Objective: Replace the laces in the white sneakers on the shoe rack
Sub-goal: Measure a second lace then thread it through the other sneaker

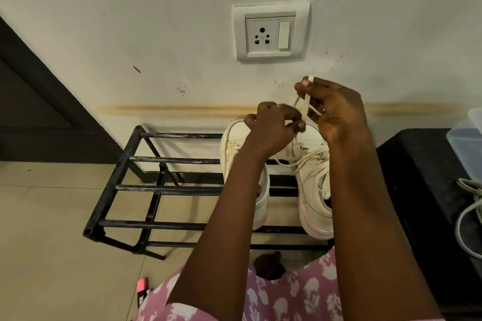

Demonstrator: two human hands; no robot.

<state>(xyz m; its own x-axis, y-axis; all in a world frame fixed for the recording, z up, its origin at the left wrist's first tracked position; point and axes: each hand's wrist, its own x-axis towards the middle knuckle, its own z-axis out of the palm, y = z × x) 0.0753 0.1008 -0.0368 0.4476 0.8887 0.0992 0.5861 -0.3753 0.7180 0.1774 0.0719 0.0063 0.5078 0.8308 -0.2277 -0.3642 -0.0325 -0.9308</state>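
Note:
Two white sneakers stand side by side on the black metal shoe rack (pixel 122 187), toes toward the wall. The left sneaker (pixel 232 148) is partly hidden behind my left forearm. The right sneaker (pixel 313 180) has a loose white lace (pixel 303 105) rising from its eyelets. My right hand (pixel 336 109) pinches the lace's upper end between thumb and fingers, above the shoe. My left hand (pixel 273 122) pinches the same lace lower down, just over the sneaker toes.
A wall socket with switch (pixel 271 31) is above the hands. A black cabinet (pixel 422 190) stands right of the rack, bearing a clear plastic box (pixel 467 138) and a white cord (pixel 469 216). A dark door frame (pixel 39 101) is at left. Small pink and black items (pixel 143 289) lie on the tiled floor.

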